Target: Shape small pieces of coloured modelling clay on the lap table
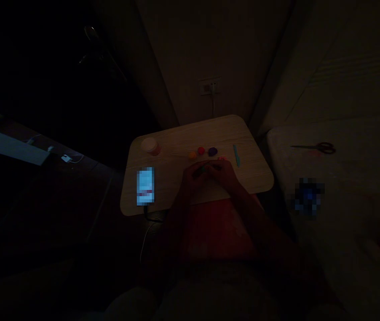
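A pale tabletop [173, 136] with rounded corners fills the middle of a very dark room. Over its near edge the left hand [189, 179] and the right hand [227, 173] come together, fingertips towards each other. Taking their meeting point as the clock's centre, with twelve away from the person, a lit screen [145, 186], blurred out, is at nine, and a jar [150, 146] with a pale lid stands at ten.

A slim teal tool [237, 155] lies at two, its long axis running roughly from eleven to five; the right hand is nearer to it. The lumps form a loose arc: orange [192, 155] near eleven, red [201, 150] just short of twelve, purple [212, 151] towards one, and pink [222, 158] just beyond the right fingers.

Smallest is the green piece [204, 169], at the clock's centre. Both hands' fingers are narrowed and seem to hold it between them; its long axis cannot be told in this gloom.
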The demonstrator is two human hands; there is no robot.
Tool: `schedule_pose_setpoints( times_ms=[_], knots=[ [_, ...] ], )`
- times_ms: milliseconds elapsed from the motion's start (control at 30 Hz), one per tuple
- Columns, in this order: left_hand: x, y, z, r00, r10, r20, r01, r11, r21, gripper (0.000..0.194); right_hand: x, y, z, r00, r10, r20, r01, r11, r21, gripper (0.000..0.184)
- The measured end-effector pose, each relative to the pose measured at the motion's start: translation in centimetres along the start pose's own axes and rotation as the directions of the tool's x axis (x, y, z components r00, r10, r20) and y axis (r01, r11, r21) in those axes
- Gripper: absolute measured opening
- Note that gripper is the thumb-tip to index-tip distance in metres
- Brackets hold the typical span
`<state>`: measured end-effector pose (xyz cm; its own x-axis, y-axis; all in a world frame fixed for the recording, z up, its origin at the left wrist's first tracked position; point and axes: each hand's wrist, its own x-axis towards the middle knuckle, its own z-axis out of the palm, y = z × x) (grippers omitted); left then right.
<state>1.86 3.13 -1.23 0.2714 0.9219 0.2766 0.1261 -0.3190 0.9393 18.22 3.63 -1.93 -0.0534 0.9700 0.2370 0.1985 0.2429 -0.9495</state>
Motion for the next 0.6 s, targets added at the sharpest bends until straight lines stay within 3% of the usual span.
schedule_pose_setpoints(
  times_ms=[100,333,600],
  knots=[
    [0.03,-0.2,-0.13,0.998,0.038,0.047,-0.036,0.998,-0.043,0.047,0.17,0.34,-0.2,1.0,0.01,-0.008,-0.009,1.0,0.017,0.029],
    [0.14,-0.66,-0.13,0.998,0.038,0.042,-0.037,0.998,-0.045,0.049,0.03,0.41,-0.34,0.999,-0.021,-0.033,0.021,1.0,-0.014,0.025],
    [0.19,0.14,-0.24,0.999,-0.015,-0.051,0.013,0.999,-0.046,0.041,0.52,0.08,-0.55,0.996,-0.016,0.088,0.012,0.999,0.041,0.036]
  ],
)
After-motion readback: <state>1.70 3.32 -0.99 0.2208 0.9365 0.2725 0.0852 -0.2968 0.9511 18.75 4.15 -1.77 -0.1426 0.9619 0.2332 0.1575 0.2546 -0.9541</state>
